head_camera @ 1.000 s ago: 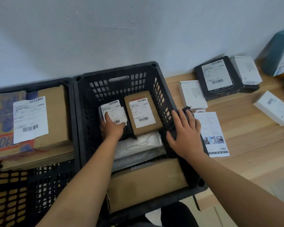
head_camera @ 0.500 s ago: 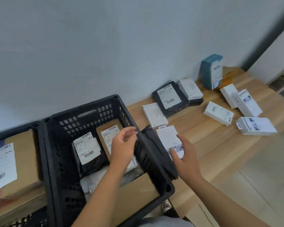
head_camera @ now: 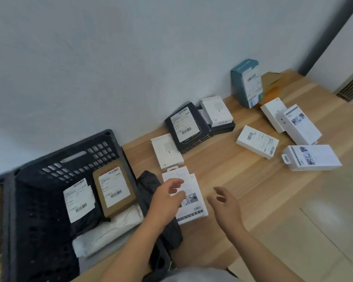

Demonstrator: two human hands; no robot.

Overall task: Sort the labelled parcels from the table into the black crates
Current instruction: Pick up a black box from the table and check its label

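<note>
- Light wooden bench (head_camera: 243, 190) set against a pale wall.
- Black crate (head_camera: 39, 200) at its left end.
- Flat white card pack (head_camera: 189, 198) beside the crate, a white box (head_camera: 166, 151) behind it.
- Black labelled box (head_camera: 186, 127) near the wall, with a white box (head_camera: 216, 110) just to its right.
- Upright teal box (head_camera: 247, 82) further back.
- Four white boxes (head_camera: 257, 141) scattered on the right.

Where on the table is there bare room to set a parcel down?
Bare wood lies near the front edge of the table, between the right hand and the white box with pictures. The back, around the black box and teal box, is crowded.
</note>
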